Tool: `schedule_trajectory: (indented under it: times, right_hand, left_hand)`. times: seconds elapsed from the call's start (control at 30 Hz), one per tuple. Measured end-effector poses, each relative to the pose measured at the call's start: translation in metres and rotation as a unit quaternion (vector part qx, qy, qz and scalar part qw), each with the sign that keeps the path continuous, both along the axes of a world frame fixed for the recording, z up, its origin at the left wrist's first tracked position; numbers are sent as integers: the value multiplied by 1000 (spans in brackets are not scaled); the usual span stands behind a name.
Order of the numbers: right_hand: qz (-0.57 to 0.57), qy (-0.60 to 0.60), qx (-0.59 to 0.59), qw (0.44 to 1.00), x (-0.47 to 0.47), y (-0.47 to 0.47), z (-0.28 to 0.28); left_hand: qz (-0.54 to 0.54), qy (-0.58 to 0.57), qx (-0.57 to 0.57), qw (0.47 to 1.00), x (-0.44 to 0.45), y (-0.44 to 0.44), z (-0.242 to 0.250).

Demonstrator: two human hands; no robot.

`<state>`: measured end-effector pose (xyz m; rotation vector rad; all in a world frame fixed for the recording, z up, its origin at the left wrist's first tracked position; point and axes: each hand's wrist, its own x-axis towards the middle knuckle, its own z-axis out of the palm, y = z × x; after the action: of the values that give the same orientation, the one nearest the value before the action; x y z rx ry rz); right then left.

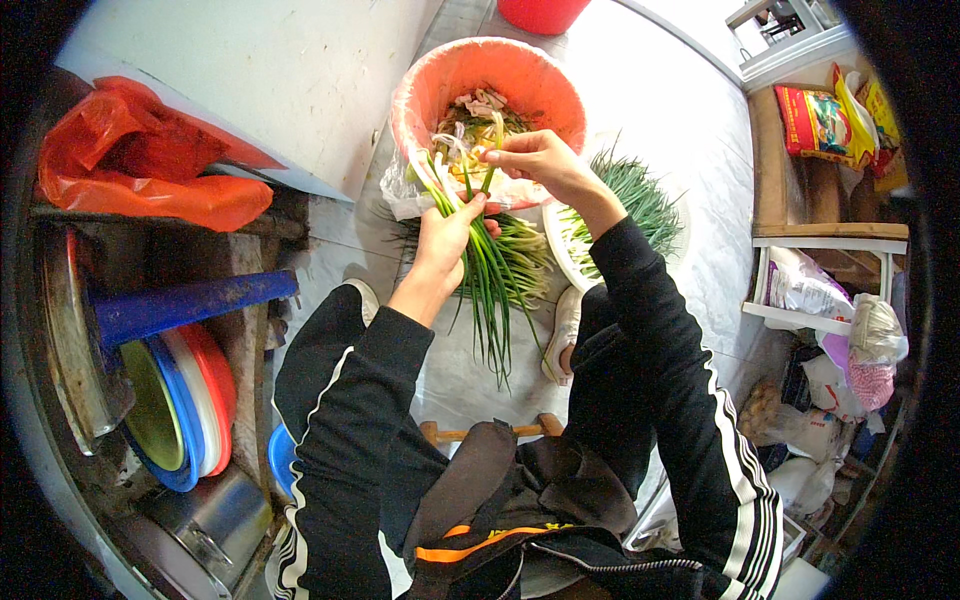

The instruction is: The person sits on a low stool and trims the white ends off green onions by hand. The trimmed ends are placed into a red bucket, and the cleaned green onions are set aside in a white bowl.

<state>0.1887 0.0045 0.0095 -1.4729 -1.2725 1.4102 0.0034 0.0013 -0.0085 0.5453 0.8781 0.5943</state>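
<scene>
My left hand [444,244] grips a bunch of green onions [491,300], white ends up toward the bin and long green leaves hanging down. With thumb and fingertips, my right hand [541,161] pinches one green onion stalk [496,131] near its pale end, beside the bunch. Both hands are over the near rim of a red plastic bin [551,82] lined with a clear bag, which holds scraps [480,109]. Below my left hand a pile of green onions [525,259] lies on the floor. To its right, a white basket [556,247] holds more green onions [634,195].
A wooden stool [551,425] is under me. At left stand a shelf with an orange-red plastic bag [150,157], stacked coloured basins [184,405] and a metal pot [214,525]. Shelves at right carry packaged bags [817,124]. A red bucket [544,11] stands beyond the bin.
</scene>
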Motion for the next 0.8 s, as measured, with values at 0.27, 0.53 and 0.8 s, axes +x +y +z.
schedule_trajectory:
  times: [0.27,0.53,0.8]
  right_hand:
    - [-157,197,-79,965,3,-2,-5]
    - [-269,92,-23,959,110,-42,-26]
    - [-291,-645,302,639,232,-152,-21]
  left_hand:
    - [3,-16,-28,999,-1,2,3]
    - [-9,3,-40,999,-2,-3,-2]
    - [-65,36,1,997,1,-7,-4]
